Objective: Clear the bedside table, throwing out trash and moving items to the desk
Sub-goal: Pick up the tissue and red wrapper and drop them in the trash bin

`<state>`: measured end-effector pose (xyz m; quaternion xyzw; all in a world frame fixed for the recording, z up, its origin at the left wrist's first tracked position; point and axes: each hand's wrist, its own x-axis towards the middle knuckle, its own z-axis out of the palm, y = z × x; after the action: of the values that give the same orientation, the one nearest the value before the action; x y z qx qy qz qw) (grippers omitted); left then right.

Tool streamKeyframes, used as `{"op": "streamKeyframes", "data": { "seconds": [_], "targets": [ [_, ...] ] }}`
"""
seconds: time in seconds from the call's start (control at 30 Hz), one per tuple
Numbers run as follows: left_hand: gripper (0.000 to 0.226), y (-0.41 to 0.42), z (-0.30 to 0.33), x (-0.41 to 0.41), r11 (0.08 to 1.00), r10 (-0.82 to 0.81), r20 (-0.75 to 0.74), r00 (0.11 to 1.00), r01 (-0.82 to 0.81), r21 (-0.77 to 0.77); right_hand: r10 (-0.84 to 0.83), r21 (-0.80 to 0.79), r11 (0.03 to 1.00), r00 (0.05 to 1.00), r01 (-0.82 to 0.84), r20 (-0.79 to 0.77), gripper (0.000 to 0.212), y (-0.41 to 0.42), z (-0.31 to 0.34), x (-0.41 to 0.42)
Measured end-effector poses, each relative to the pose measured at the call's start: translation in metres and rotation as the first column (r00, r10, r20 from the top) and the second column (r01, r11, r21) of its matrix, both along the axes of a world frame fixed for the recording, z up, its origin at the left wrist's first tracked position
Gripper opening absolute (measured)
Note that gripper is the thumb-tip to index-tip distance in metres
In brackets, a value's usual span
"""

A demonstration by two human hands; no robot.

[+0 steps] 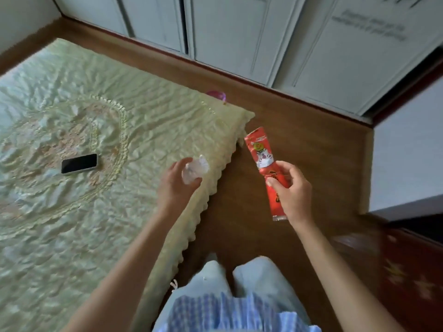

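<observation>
My left hand (176, 185) holds a crumpled piece of white tissue or plastic (195, 170) over the bed's right edge. My right hand (291, 191) grips a long red snack wrapper (265, 161) with a cartoon face on it, held upright over the wooden floor. A black phone (79, 163) lies face up on the bed's green quilted cover (72, 212), to the left of my left hand. The bedside table and the desk cannot be made out for certain.
White wardrobe doors (239, 32) run along the far wall. A pink object (217, 95) peeks out behind the bed's far corner. A white piece of furniture (407, 164) stands at right, dark red furniture (412, 271) below it. Brown floor (299, 130) lies between.
</observation>
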<state>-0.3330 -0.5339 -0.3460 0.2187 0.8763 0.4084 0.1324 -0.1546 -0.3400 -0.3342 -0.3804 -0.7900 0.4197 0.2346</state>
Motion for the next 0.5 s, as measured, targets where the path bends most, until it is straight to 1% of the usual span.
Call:
{"op": "streamKeyframes", "data": {
  "seconds": [0.13, 0.23, 0.37, 0.5],
  "targets": [
    [0.053, 0.07, -0.001, -0.017, 0.988, -0.148, 0.001, 0.989, 0.148, -0.041, -0.157, -0.022, 0.987, 0.987, 0.158, 0.026, 0.043, 0.044, -0.004, 0.013],
    [0.053, 0.119, -0.008, -0.026, 0.973, -0.225, 0.009, 0.974, 0.225, -0.05, -0.243, -0.031, 0.969, 0.968, 0.245, 0.056, 0.044, 0.081, -0.011, 0.022],
    [0.052, 0.188, -0.014, -0.034, 0.957, -0.278, 0.005, 0.961, 0.278, -0.08, -0.31, -0.034, 0.949, 0.946, 0.314, 0.093, 0.046, 0.139, -0.018, 0.027],
    [0.052, 0.262, -0.016, -0.045, 0.953, -0.283, -0.015, 0.959, 0.279, -0.116, -0.32, -0.02, 0.947, 0.945, 0.322, 0.071, 0.043, 0.211, -0.024, 0.019]
  ]
}}
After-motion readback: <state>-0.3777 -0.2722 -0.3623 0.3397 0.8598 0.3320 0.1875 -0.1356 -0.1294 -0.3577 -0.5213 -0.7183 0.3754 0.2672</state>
